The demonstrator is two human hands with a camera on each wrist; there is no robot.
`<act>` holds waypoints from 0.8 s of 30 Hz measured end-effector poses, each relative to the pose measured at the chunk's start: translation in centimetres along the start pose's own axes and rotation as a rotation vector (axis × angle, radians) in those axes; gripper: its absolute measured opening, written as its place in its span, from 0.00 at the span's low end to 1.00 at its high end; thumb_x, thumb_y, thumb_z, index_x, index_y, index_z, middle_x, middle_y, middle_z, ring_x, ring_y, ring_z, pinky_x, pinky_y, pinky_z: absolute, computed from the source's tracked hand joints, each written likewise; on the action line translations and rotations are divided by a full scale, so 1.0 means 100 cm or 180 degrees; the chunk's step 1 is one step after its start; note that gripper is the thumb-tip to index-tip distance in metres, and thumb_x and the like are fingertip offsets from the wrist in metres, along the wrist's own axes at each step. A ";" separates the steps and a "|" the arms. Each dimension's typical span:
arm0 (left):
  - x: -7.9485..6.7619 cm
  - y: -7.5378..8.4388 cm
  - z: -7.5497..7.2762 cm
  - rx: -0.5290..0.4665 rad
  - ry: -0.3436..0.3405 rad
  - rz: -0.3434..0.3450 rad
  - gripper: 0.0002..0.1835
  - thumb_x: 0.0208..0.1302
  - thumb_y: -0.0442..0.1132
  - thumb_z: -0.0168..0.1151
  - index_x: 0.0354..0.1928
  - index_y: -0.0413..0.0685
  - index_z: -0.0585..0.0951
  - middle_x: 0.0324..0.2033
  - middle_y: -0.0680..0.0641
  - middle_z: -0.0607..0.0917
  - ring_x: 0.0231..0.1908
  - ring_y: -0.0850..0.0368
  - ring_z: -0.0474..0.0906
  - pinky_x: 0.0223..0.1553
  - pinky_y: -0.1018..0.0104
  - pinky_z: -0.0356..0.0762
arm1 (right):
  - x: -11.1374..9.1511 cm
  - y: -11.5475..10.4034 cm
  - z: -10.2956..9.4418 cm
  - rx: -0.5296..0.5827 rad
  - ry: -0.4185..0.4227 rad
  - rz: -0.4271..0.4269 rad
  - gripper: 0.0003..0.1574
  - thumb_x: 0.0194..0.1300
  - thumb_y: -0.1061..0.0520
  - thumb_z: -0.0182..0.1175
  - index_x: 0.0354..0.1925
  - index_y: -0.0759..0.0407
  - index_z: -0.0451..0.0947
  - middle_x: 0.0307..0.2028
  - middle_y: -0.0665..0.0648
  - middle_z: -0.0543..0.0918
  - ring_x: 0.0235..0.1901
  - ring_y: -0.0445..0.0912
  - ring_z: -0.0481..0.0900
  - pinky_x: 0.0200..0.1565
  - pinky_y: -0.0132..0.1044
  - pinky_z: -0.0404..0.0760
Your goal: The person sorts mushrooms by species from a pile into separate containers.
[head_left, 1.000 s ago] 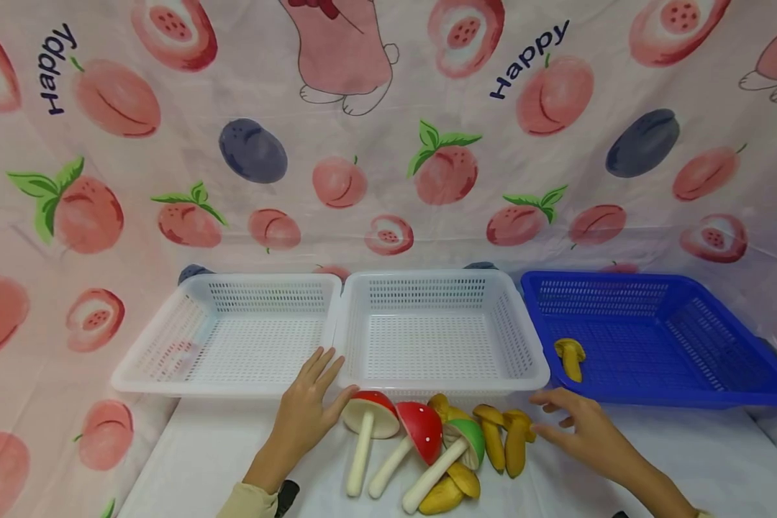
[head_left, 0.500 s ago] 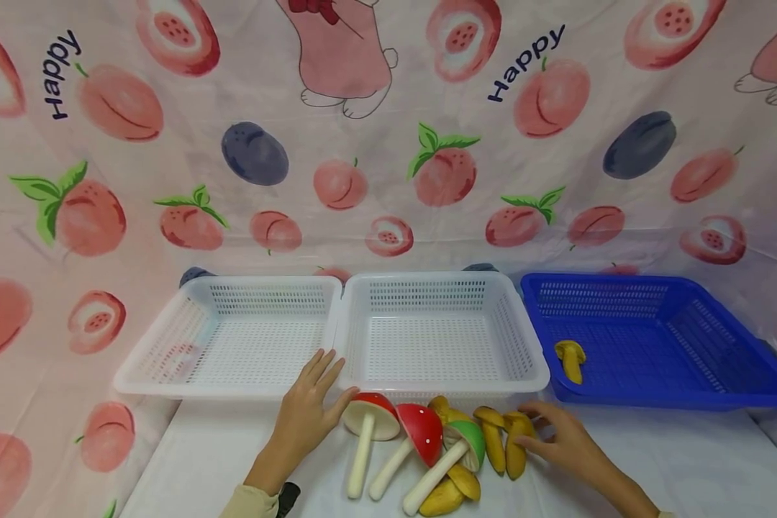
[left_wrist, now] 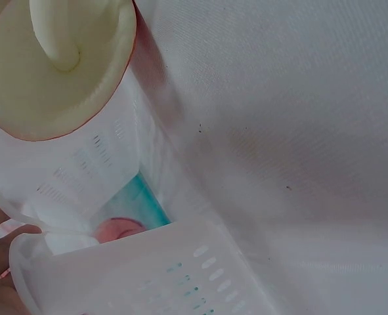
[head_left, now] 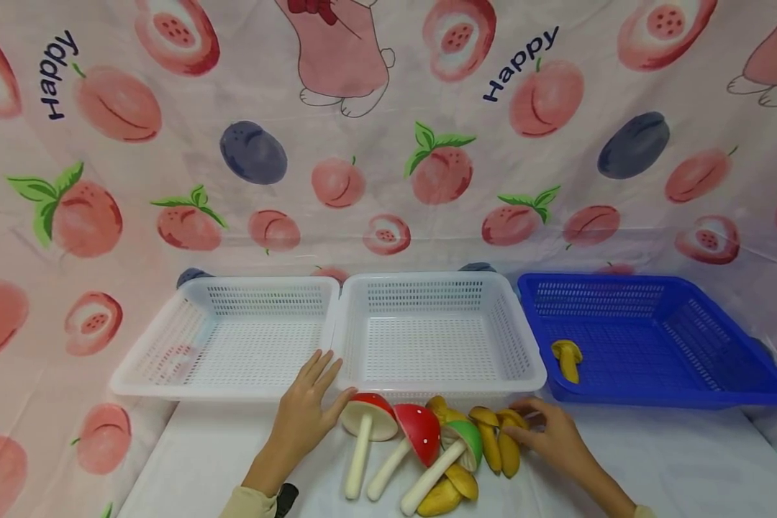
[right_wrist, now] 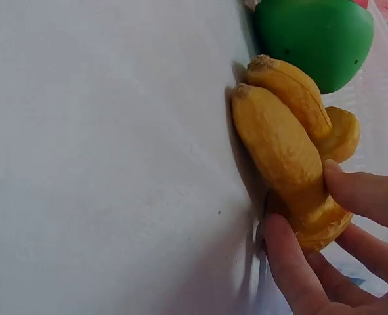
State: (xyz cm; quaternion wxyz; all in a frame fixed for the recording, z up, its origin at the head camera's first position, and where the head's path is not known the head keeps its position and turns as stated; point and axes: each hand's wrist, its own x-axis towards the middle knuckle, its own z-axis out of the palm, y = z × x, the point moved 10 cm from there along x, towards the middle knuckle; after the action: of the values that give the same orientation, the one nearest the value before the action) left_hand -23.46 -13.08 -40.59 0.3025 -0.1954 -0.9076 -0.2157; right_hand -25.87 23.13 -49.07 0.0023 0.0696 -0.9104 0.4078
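My right hand [head_left: 553,435] grips a yellow toy mushroom [right_wrist: 276,144] near its cap, thumb and fingers on either side, at the right end of the pile. Against it lies another yellow mushroom [head_left: 490,444]. My left hand [head_left: 303,414] is spread, its fingertips at the near rims where the two white baskets meet. Close to its thumb lies a red-capped mushroom [head_left: 361,453], whose pale underside fills a corner of the left wrist view. A second red-capped mushroom [head_left: 421,435], a green-capped one [head_left: 466,440] and more yellow mushrooms [head_left: 442,496] lie between the hands.
Along the back of the white-covered table stand a left white basket [head_left: 214,391], a middle white basket [head_left: 440,388] and a blue basket [head_left: 673,398]. One yellow mushroom [head_left: 568,363] lies in the blue basket. A fruit-print cloth [head_left: 362,144] hangs behind.
My right hand has moved left from beside the pile and taken hold of the rightmost yellow mushroom, which has shifted slightly left. The left hand has stayed in place.
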 end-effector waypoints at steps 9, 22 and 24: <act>-0.001 0.001 0.000 -0.0012 0.0041 0.0003 0.31 0.51 0.49 0.72 0.54 0.38 0.79 0.56 0.36 0.77 0.61 0.37 0.68 0.50 0.42 0.73 | -0.003 0.003 -0.013 0.0162 0.0133 0.0086 0.20 0.53 0.53 0.71 0.43 0.60 0.81 0.40 0.55 0.83 0.39 0.48 0.80 0.39 0.33 0.80; 0.000 0.003 -0.001 0.0002 0.0069 0.0018 0.31 0.50 0.49 0.72 0.54 0.38 0.80 0.56 0.36 0.77 0.60 0.37 0.68 0.50 0.41 0.74 | -0.011 -0.010 -0.036 0.0042 -0.0007 0.0173 0.19 0.55 0.51 0.69 0.44 0.56 0.80 0.41 0.53 0.83 0.39 0.48 0.81 0.37 0.35 0.80; 0.000 0.003 -0.002 -0.0014 0.0082 0.0029 0.30 0.50 0.48 0.72 0.53 0.38 0.80 0.55 0.36 0.77 0.60 0.37 0.68 0.50 0.41 0.73 | -0.012 -0.014 -0.041 0.0019 0.0010 0.0110 0.19 0.55 0.51 0.70 0.43 0.56 0.81 0.41 0.53 0.83 0.39 0.48 0.81 0.38 0.34 0.80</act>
State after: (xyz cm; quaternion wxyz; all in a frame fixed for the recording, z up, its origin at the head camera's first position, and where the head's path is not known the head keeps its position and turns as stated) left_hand -23.26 -12.86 -40.35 0.3147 -0.1973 -0.9023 -0.2188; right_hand -24.72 25.43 -45.36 -0.0036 0.0532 -0.9102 0.4107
